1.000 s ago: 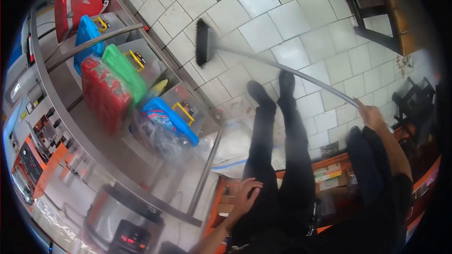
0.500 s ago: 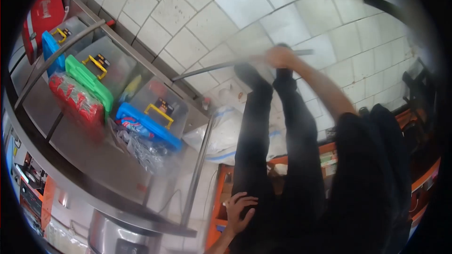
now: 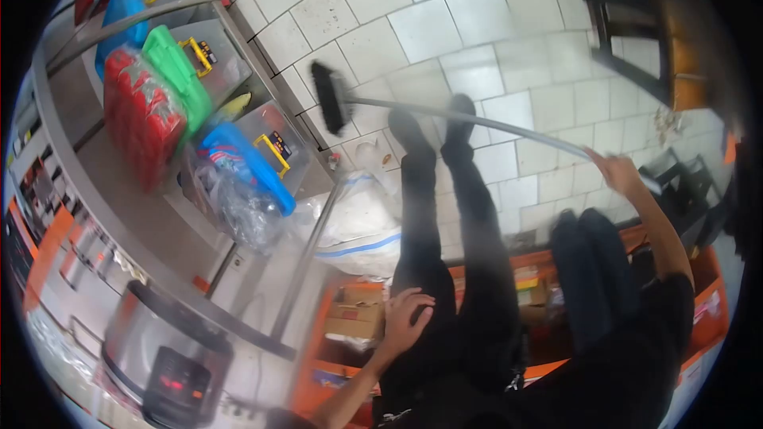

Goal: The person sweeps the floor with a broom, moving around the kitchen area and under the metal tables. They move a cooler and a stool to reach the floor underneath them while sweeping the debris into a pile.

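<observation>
My right hand (image 3: 618,173) is closed around the grey handle of a broom (image 3: 493,121), near the handle's end. The handle slants across the tiled floor, passing over my dark shoes. At its far end the black-bristled head (image 3: 328,98) lies beside the metal shelf's base, and no dirt in front of it can be made out. My left hand (image 3: 408,319) rests on my dark trouser leg with its fingers apart and slightly bent, holding nothing.
A metal shelf (image 3: 151,246) at left holds clear boxes with a green lid (image 3: 176,71) and blue lids, plus a red wrapped pack (image 3: 143,111). A white sack (image 3: 362,218) lies by my feet. Orange shelving (image 3: 318,349) is near my legs; a dark-framed stool (image 3: 636,63) stands upper right.
My right hand has swung right with the broom handle, and the broom head has come into view. My left hand stays on my leg. The view has shifted slightly.
</observation>
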The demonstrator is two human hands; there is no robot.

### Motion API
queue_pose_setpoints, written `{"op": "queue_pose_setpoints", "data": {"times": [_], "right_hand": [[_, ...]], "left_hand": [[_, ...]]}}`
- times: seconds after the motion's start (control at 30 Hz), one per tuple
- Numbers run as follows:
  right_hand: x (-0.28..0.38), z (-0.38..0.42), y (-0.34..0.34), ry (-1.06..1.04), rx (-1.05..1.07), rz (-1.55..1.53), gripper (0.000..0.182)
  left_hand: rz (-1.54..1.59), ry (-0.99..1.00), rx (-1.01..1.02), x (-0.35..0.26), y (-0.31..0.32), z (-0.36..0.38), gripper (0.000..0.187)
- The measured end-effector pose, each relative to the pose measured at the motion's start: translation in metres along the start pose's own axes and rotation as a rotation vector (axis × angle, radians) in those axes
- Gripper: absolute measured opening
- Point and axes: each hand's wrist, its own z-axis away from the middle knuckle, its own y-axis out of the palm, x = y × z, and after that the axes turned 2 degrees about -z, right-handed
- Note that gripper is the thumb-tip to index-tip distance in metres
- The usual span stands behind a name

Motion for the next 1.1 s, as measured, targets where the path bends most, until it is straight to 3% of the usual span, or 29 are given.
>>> {"op": "queue_pose_setpoints", "data": {"times": [0.13, 0.23, 0.33, 0.4, 0.43, 0.53, 0.63, 0.7, 0.77, 0.8, 0.87, 0.93, 1.0, 1.03, 1.07, 1.1], "right_hand": [[-0.018, 0.129, -0.090, -0.064, -0.111, -0.134, 0.065], [-0.027, 0.161, -0.094, -0.081, -0.077, -0.220, 0.067], [0.005, 0.116, -0.087, -0.152, -0.141, -0.072, 0.067], [0.043, 0.055, -0.075, -0.039, 0.029, -0.068, 0.065], [0.050, 0.017, -0.046, -0.168, -0.084, -0.078, 0.065], [0.129, -0.066, -0.029, -0.130, 0.043, -0.060, 0.067], [0.137, -0.061, -0.012, -0.110, -0.053, -0.025, 0.068], [0.104, 0.008, 0.000, -0.087, -0.117, 0.065, 0.068], [0.085, 0.108, 0.001, 0.085, -0.027, 0.122, 0.066], [0.089, 0.160, -0.015, -0.013, -0.140, -0.036, 0.060], [0.131, 0.244, -0.067, 0.120, -0.115, -0.276, 0.048], [0.164, 0.302, -0.065, 0.171, -0.163, -0.332, 0.044], [0.199, 0.329, -0.056, 0.256, -0.251, -0.557, 0.040], [0.217, 0.324, -0.034, 0.176, -0.386, -0.597, 0.040], [0.249, 0.308, -0.033, 0.374, -0.274, -0.650, 0.036], [0.278, 0.276, -0.033, 0.340, -0.289, -0.658, 0.038]], "left_hand": [[0.012, 0.007, -0.053, -0.006, 0.012, 0.006, 0.011], [0.065, -0.017, -0.053, -0.005, 0.019, 0.016, 0.013], [0.038, -0.016, -0.041, -0.003, 0.029, 0.019, 0.013], [0.075, -0.021, -0.055, 0.003, 0.030, 0.023, 0.012], [0.099, -0.023, -0.066, 0.005, 0.033, 0.027, 0.012], [0.200, -0.006, -0.142, 0.023, 0.045, 0.031, 0.010], [0.281, 0.029, -0.211, 0.048, 0.062, 0.049, 0.010], [0.362, -0.009, -0.214, 0.058, 0.069, 0.062, 0.011], [0.389, -0.031, -0.217, 0.079, 0.080, 0.072, 0.013], [0.410, -0.107, -0.187, 0.090, 0.090, 0.085, 0.015], [0.480, -0.064, -0.269, 0.120, 0.111, 0.096, 0.016], [0.515, -0.009, -0.349, 0.146, 0.124, 0.103, 0.017], [0.585, -0.011, -0.380, 0.159, 0.130, 0.116, 0.016], [0.637, -0.040, -0.396, 0.164, 0.132, 0.124, 0.015], [0.710, -0.027, -0.408, 0.171, 0.136, 0.130, 0.015], [0.721, -0.010, -0.419, 0.178, 0.137, 0.132, 0.015]]}}
